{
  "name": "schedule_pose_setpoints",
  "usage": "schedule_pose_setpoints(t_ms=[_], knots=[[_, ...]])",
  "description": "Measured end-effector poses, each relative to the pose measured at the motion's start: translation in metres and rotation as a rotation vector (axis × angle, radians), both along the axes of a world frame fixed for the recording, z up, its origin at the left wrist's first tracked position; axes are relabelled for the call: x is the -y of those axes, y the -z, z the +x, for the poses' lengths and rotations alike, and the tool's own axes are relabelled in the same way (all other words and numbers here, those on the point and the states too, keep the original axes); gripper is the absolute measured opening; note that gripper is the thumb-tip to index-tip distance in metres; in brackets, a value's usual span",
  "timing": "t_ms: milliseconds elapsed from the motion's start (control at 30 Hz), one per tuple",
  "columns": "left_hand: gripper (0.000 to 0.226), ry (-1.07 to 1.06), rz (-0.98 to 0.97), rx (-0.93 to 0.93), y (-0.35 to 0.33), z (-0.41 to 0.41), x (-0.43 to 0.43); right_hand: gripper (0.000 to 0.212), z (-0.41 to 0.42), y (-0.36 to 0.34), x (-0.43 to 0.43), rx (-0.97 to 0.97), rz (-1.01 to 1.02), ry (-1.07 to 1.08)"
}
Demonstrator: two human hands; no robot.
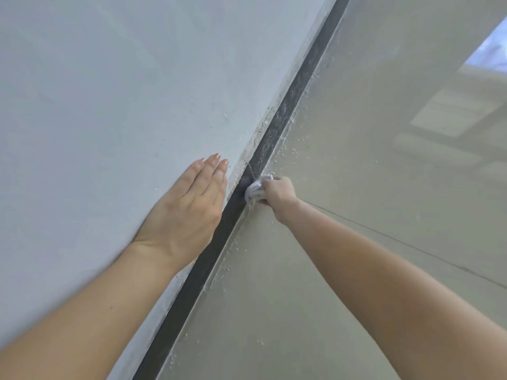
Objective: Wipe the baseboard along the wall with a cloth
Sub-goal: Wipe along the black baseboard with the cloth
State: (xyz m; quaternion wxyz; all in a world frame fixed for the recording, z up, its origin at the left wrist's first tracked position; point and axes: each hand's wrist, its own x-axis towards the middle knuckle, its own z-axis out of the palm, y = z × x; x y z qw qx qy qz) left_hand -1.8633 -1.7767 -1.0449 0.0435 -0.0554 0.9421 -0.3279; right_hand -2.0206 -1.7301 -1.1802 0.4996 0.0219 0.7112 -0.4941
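Pale wall (109, 78) takes the left hand (186, 207), fingers straight and together, likely as a brace, while the right hand (278, 192), fingers curled round the bunched cloth (253, 191), presses it onto the dark baseboard (277, 130) above the floor (356, 160), where the dusty stretch begins.

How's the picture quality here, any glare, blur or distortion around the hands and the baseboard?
Head view: soft, even light with no hard shadows; the glossy floor carries a bright reflection at upper right; the tilted wide-angle frame sets the baseboard on a diagonal; the left hand, flat on the wall, is sharp; the right hand and its cloth look slightly soft.
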Motion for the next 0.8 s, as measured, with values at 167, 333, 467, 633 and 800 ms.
schedule_pose_setpoints(t_ms=[167, 333, 467, 633, 800], knots=[[0.056, -0.014, 0.029, 0.026, -0.001, -0.001, 0.000, 0.012, -0.059, -0.064, -0.025, -0.089, -0.037, -0.023], [0.061, -0.134, 0.106, 0.077, -0.021, -0.010, -0.012, 0.006, -0.097, -0.149, -0.051, -0.183, 0.033, -0.370], [0.069, -0.137, 0.139, 0.120, -0.036, -0.027, -0.016, 0.002, -0.124, -0.209, -0.053, -0.300, 0.023, -0.517], [0.067, -0.234, 0.185, 0.011, -0.053, -0.100, 0.010, 0.005, -0.165, -0.224, -0.040, -0.416, 0.005, -0.625], [0.072, -0.276, 0.221, -0.032, -0.048, -0.181, 0.022, 0.010, -0.220, -0.208, -0.039, -0.358, 0.017, -0.727]])
